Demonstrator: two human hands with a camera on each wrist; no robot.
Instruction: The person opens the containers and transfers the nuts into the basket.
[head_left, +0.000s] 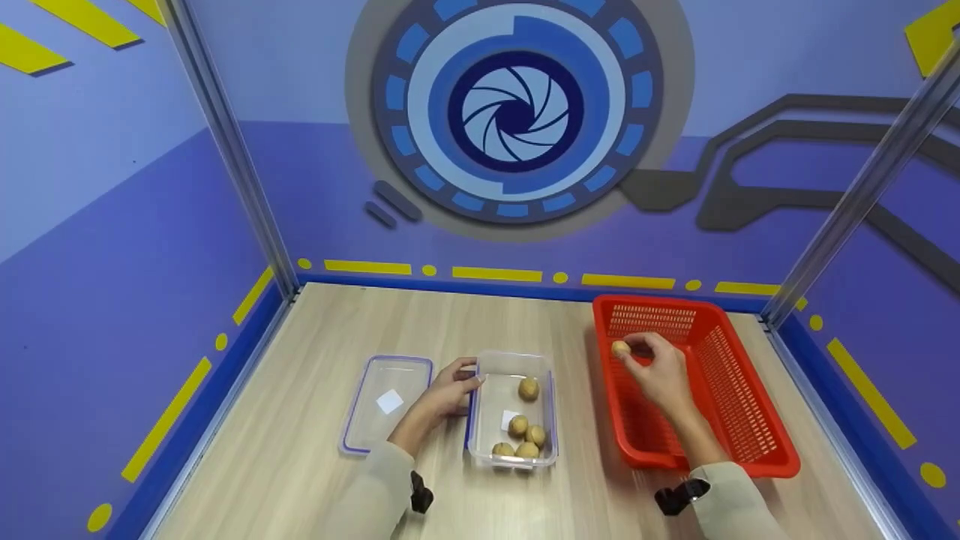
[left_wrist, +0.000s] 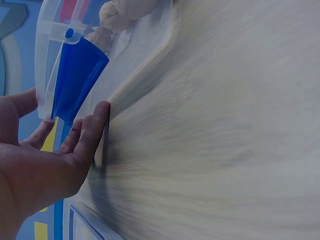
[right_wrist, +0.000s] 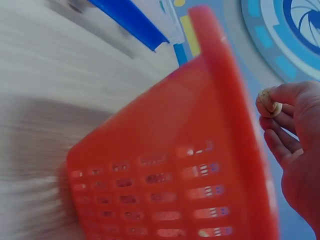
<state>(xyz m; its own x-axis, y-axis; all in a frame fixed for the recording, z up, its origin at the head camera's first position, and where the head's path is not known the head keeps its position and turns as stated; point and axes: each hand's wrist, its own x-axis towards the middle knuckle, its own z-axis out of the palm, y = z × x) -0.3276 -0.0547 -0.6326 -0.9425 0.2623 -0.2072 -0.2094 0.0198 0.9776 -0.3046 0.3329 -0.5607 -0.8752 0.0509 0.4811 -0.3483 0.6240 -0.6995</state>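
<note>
My left hand (head_left: 448, 391) holds the left side of a clear plastic food container (head_left: 495, 367), thumb at its rim and fingers along the outer wall. Blue side flaps (left_wrist: 80, 75) show on the container in the left wrist view. Several walnuts (head_left: 528, 388) lie inside, mostly at the near end. Between thumb and fingertips, my right hand (head_left: 664, 375) pinches one walnut (right_wrist: 268, 103). In the head view this walnut appears over the left rim of a red plastic basket (head_left: 622, 427). The right wrist view shows it beyond the basket's edge.
The container's blue-edged lid (head_left: 367, 405), with a white label, lies flat on the wooden table (head_left: 285, 450) left of my left hand. Blue-purple panels (head_left: 315, 202) and metal posts (head_left: 232, 150) border the table at the back and sides.
</note>
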